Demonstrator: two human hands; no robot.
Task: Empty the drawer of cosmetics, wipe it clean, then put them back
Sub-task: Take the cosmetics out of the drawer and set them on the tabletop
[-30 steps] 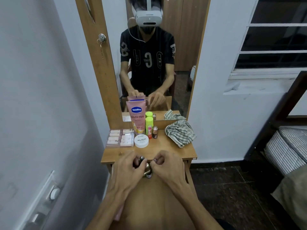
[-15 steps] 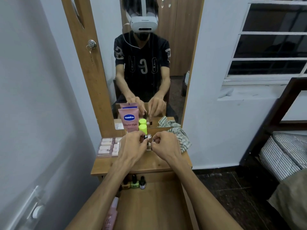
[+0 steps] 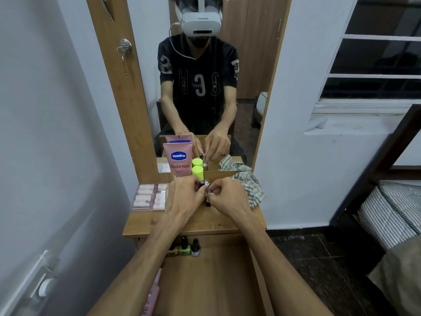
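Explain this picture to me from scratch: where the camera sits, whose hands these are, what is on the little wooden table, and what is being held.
There is no machine here. A person wears a camera on the head, so you look down along their own arms; the mirror ahead reflects them.

The left hand and right hand meet over the wooden tabletop, each pinching small cosmetic bottles; exactly how many is hidden.

On the tabletop stand a pink Vaseline tube and a lime-green capped bottle. A flat palette box lies on the left, a checked cloth on the right.

Below, the open drawer holds three nail polish bottles and a pink tube.
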